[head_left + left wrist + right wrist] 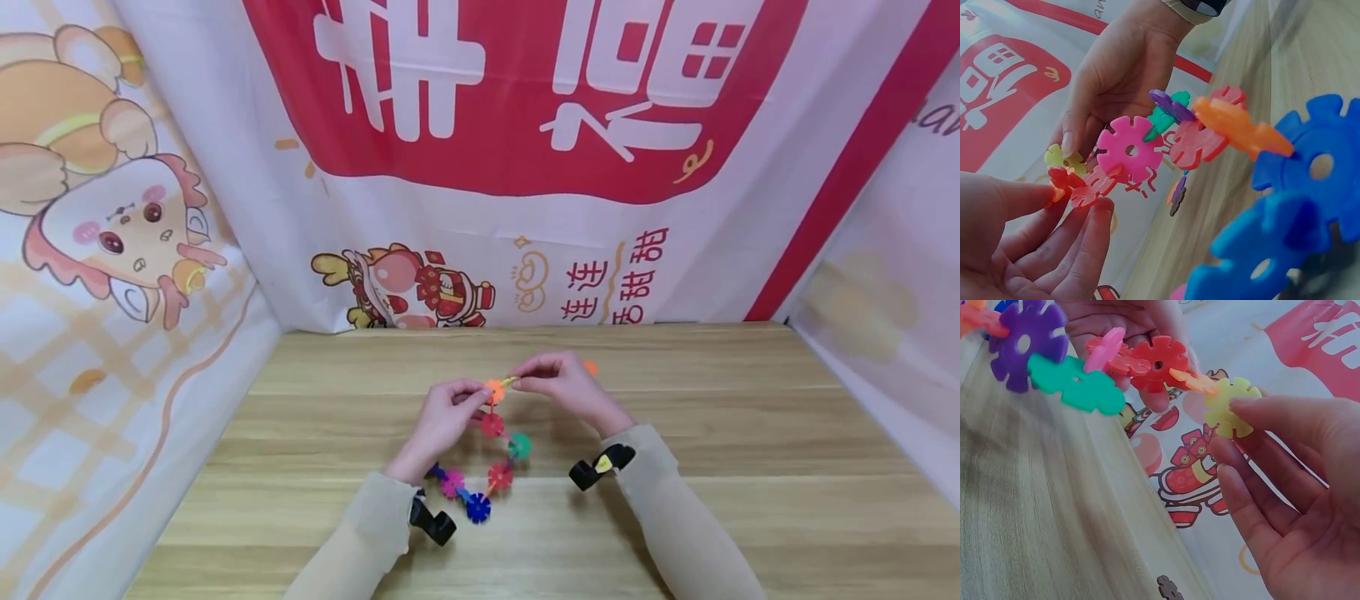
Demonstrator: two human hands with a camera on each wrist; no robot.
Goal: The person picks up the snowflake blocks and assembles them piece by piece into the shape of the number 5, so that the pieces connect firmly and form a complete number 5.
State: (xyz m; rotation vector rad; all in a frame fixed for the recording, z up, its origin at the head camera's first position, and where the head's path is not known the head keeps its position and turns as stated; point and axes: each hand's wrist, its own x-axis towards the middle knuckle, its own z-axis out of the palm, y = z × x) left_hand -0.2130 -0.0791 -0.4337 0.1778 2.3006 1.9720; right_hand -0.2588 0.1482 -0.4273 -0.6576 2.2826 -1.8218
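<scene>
Head view: disc chain (pixel 500 477) well within sides of table (pixel 720 400).

Your yellow disc (pixel 1230 419) is looking like smooth, lightly frosted plastic, and that blue disc (pixel 1292 176) is giving off a soft plastic sheen. Below, the tabletop (pixel 750 525) is showing smooth wood grain with a faint gloss. Up behind, the hanging (pixel 375 208) is falling in matt, gently creased cloth; your right sleeve (pixel 686 525) is reading matt fabric.
</scene>
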